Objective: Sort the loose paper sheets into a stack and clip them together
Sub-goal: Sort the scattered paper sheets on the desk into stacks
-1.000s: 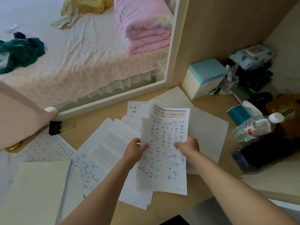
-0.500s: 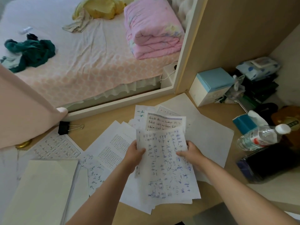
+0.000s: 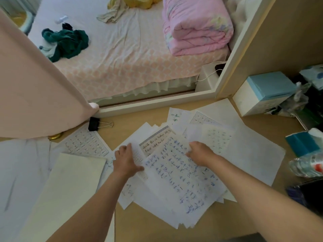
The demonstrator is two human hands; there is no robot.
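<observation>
The paper sheets [image 3: 176, 177], in blue handwriting we cannot read, have come down onto the pile [image 3: 248, 147] on the counter [image 3: 132, 123]. Our left hand [image 3: 126, 160] presses flat beside them; whether our right hand [image 3: 201, 152] grips we cannot tell.

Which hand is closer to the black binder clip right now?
Left. The left hand rests on the paper sheets, right of the binder clip and nearer the camera; the right hand is farther right, across the same pile.
</observation>
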